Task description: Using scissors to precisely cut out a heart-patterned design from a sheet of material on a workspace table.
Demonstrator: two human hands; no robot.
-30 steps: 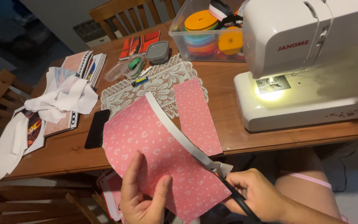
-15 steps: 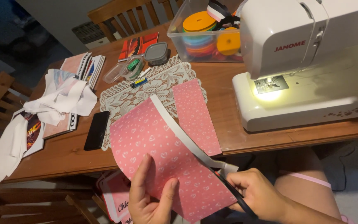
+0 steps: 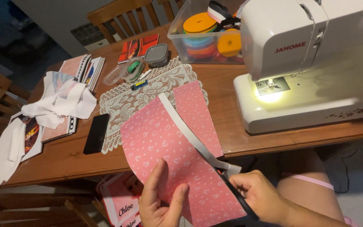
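Lying between both hands [image 3: 158, 201] [image 3: 259, 195], pink fabric [image 3: 169, 147].

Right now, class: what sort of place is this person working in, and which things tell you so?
Probably a home sewing spot at a wooden dining table: a lit white sewing machine, a clear box of coloured ribbon spools, and pink patterned fabric being cut with scissors.

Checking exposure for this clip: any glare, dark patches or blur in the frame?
Head view: the sewing machine lamp blows out its bed to a glare spot; the upper-left corner falls dark; the pink fabric and both hands look sharp, without motion blur.
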